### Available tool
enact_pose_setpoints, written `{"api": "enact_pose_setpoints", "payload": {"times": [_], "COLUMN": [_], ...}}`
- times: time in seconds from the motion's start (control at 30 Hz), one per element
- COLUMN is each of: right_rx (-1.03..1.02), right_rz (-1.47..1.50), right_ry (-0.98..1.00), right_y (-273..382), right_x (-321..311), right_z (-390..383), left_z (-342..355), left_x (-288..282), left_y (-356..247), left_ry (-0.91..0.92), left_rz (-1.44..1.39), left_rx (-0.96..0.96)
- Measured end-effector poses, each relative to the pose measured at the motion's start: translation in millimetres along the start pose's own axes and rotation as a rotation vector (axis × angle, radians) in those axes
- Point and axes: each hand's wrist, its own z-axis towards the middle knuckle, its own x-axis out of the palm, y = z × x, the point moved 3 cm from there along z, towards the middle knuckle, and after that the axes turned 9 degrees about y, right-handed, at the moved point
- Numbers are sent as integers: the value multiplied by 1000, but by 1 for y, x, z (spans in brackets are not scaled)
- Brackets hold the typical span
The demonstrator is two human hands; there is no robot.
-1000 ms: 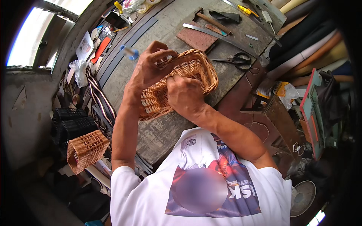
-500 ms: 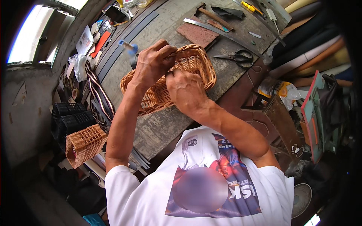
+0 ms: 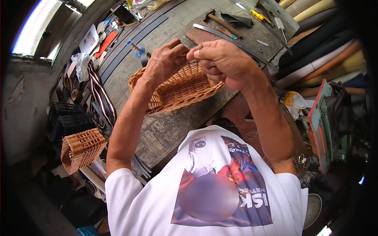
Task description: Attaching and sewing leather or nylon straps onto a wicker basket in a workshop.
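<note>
A brown wicker basket [image 3: 188, 101] rests tilted on the worn workbench, its open inside facing me. My left hand [image 3: 167, 59] is closed at the basket's far rim, its fingertips curled in and mostly hidden. Close beside it, above the right part of the rim, my right hand [image 3: 224, 63] is raised with thumb and forefinger pinched together. Whatever lies in that pinch is too small or too hidden to make out. Behind my left hand stands a spool of blue thread [image 3: 136, 48].
On the bench [image 3: 153, 135] lie a metal ruler [image 3: 220, 35], a hammer [image 3: 224, 24] and a yellow-handled screwdriver [image 3: 258, 15]. Dark flat strips [image 3: 132, 49] run along the left. A second woven basket [image 3: 82, 148] hangs at the lower left. Rolls of material [image 3: 315, 59] fill the right side.
My right hand has come out of the basket and moved up and right, now pinching beside my left hand. The basket's near side has tilted slightly, showing more of its inside.
</note>
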Motion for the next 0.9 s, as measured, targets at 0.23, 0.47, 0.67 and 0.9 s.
{"api": "enact_pose_setpoints", "payload": {"times": [0.23,0.47,0.67,0.9], "right_rx": [-355,-678,-973,-928], "right_rz": [-50,-112,-173,10], "right_ry": [-151,-88,-116,-258], "right_y": [60,106,121,101], "right_x": [3,29,0,-5], "right_z": [-53,-54,-85,-144], "left_z": [-1,-1,-3,3], "left_x": [1,4,4,10], "left_y": [2,2,3,-4], "left_ry": [-15,-32,-61,-5], "left_rz": [5,11,21,219], "left_rx": [32,20,55,-12]}}
